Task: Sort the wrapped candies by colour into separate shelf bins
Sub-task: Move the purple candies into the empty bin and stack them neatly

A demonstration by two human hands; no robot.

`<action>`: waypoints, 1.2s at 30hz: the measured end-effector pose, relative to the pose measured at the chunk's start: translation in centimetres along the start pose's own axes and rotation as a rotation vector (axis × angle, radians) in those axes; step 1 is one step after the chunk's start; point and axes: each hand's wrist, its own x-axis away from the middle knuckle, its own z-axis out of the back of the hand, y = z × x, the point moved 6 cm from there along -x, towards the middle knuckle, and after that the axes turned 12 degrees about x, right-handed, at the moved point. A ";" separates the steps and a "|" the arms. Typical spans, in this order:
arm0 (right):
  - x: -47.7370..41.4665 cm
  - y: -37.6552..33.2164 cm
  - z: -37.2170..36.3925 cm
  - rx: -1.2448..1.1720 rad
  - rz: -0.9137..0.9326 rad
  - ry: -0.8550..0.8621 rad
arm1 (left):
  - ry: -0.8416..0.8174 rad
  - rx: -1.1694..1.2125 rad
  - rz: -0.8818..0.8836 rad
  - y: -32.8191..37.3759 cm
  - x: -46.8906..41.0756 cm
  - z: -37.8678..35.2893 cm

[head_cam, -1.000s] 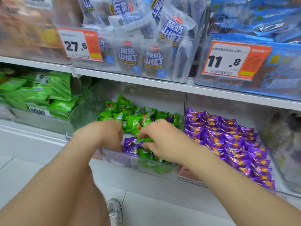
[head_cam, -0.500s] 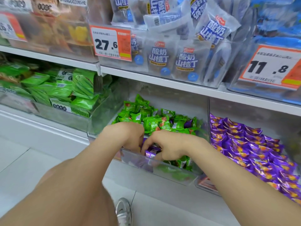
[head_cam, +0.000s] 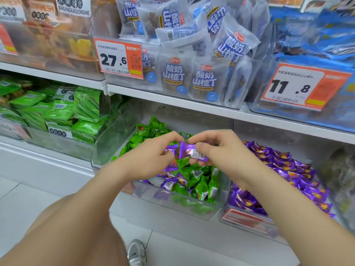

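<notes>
Purple barcoded candy [head_cam: 192, 153] is pinched by the right hand [head_cam: 221, 148] above the green-candy bin [head_cam: 146, 191]; more purple candies [head_cam: 170, 150] are gripped by the left hand [head_cam: 151, 156].

left hand [head_cam: 153, 157], right hand [head_cam: 219, 150], forearms [head_cam: 107, 187]: bare | shoe [head_cam: 136, 253]: grey-silver sneaker

open gap over mixed candy bin [head_cam: 172, 202] under upper shelf [head_cam: 172, 101], left hand [head_cam: 153, 156] and right hand [head_cam: 217, 148] each pinching a purple candy [head_cam: 192, 153] crowd its middle, low clear front wall, clear side wall [head_cam: 226, 189] before purple bin [head_cam: 249, 221] on right, that bin open on top
</notes>
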 end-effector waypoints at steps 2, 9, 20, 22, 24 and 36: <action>1.4 0.2 0.9 -0.294 -0.111 -0.016 | 0.063 0.009 -0.111 1.6 0.2 -0.5; 4.3 1.6 4.1 -0.480 -0.182 -0.054 | 0.133 0.033 -0.392 6.2 1.1 -2.6; 8.5 3.7 12.1 0.369 0.068 0.020 | 0.065 0.076 -0.402 10.5 -0.9 -9.7; 9.0 5.7 14.2 0.526 0.023 0.039 | 0.066 0.083 -0.430 11.5 -0.7 -10.9; 9.7 7.6 16.2 0.695 -0.003 0.052 | 0.067 0.067 -0.494 12.6 -0.3 -12.0; 11.6 13.2 16.2 1.004 -0.034 -0.224 | -0.001 -0.035 -0.611 13.9 -1.1 -16.2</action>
